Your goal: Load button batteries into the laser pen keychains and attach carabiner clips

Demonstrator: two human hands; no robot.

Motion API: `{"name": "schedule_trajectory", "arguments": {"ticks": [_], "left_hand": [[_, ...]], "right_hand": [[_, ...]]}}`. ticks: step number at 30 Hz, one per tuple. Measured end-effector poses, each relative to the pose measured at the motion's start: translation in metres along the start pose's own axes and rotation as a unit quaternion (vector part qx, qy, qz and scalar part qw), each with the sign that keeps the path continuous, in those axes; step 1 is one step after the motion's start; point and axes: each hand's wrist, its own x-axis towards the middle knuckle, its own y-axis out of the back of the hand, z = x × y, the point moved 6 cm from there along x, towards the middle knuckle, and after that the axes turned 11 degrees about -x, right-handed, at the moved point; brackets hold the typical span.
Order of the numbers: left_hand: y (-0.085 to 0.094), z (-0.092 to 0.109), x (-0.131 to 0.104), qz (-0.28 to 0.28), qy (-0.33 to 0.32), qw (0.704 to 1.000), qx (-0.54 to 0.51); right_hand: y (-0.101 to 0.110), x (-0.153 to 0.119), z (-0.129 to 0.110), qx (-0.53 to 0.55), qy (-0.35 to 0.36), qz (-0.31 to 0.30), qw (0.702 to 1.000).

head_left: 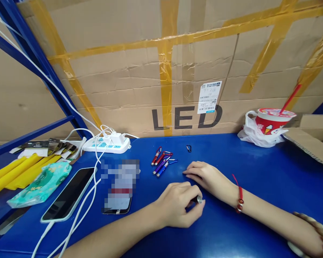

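My left hand is closed around a small black cylinder with a silver end, held above the blue table. Just beyond it, my right hand rests low on the table, its fingers together and pointing left; whether anything is under them is hidden. Left of my right hand lie several small metallic tubes with clips: red ones, a purple one and a blue one. A separate black carabiner lies behind them.
A pixelated phone, a dark-screened phone, white cables and a power strip occupy the left. Beyond them are a teal packet and yellow items. A red cup and open box stand right; a cardboard wall rises behind.
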Motion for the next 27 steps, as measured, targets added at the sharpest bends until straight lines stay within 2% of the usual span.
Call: {"name": "schedule_trajectory", "arguments": {"ticks": [4, 10, 15, 17, 20, 23, 25, 27], "left_hand": [[0.003, -0.001, 0.0, 0.02, 0.012, 0.999, -0.049], [0.012, -0.019, 0.001, 0.067, 0.154, 0.979, -0.119], [0.018, -0.031, 0.0, 0.116, 0.238, 0.957, -0.121], [0.019, -0.037, -0.001, 0.13, 0.26, 0.949, -0.119], [0.017, -0.044, -0.002, 0.133, 0.285, 0.943, -0.108], [0.012, -0.049, -0.003, 0.109, 0.298, 0.943, -0.101], [0.01, -0.049, -0.004, 0.099, 0.295, 0.943, -0.113], [0.009, -0.049, -0.005, 0.105, 0.29, 0.943, -0.126]], "right_hand": [[0.002, -0.003, 0.0, 0.04, -0.019, 0.008, 0.999], [0.003, -0.003, -0.005, 0.001, -0.01, -0.004, 1.0], [0.003, -0.004, -0.004, -0.016, 0.002, 0.009, 1.0], [0.01, -0.005, -0.003, -0.012, 0.002, 0.051, 0.999], [0.032, -0.01, -0.004, -0.009, 0.0, 0.176, 0.984], [0.05, -0.018, -0.013, 0.041, 0.017, 0.286, 0.957], [0.052, -0.021, -0.019, 0.079, 0.029, 0.298, 0.951], [0.049, -0.02, -0.023, 0.098, 0.037, 0.279, 0.955]]}}
